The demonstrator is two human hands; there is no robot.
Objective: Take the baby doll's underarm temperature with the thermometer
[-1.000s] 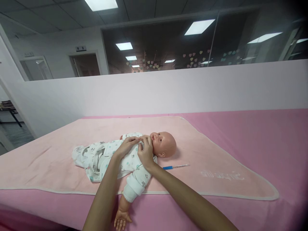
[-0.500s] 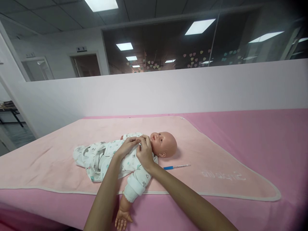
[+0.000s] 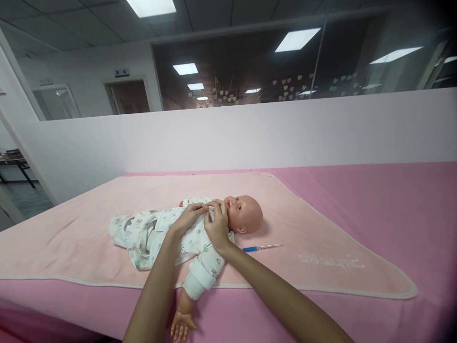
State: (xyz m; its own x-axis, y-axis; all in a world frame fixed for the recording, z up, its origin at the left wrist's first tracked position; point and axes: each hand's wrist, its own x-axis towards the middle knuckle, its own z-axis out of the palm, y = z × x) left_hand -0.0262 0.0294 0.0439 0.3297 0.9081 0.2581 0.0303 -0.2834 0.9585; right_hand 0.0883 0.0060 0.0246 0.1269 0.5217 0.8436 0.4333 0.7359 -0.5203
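A baby doll point(image 3: 246, 214) lies on its back across a pale pink mat point(image 3: 328, 238), its bald head to the right. It wears a white printed baby shirt point(image 3: 194, 240). At the shirt's neckline, under the doll's chin, my left hand point(image 3: 191, 216) has its fingers closed on the cloth. Facing it, my right hand point(image 3: 217, 226) pinches the same front edge with thumb and bent fingers. The fingertips of both hands nearly meet, and they hide most of the fastening there. One doll arm point(image 3: 185, 309) hangs toward me over the mat's edge.
A thermometer point(image 3: 262, 247) with a blue end lies on the mat beside the doll's head, close to my right forearm. Pink cloth point(image 3: 374, 205) covers the table under the mat. A white half wall point(image 3: 250, 136) with glass above it stands behind.
My right hand has shifted slightly to the right, and its fingers have changed their bend at the neckline. My left hand and the doll have hardly moved.
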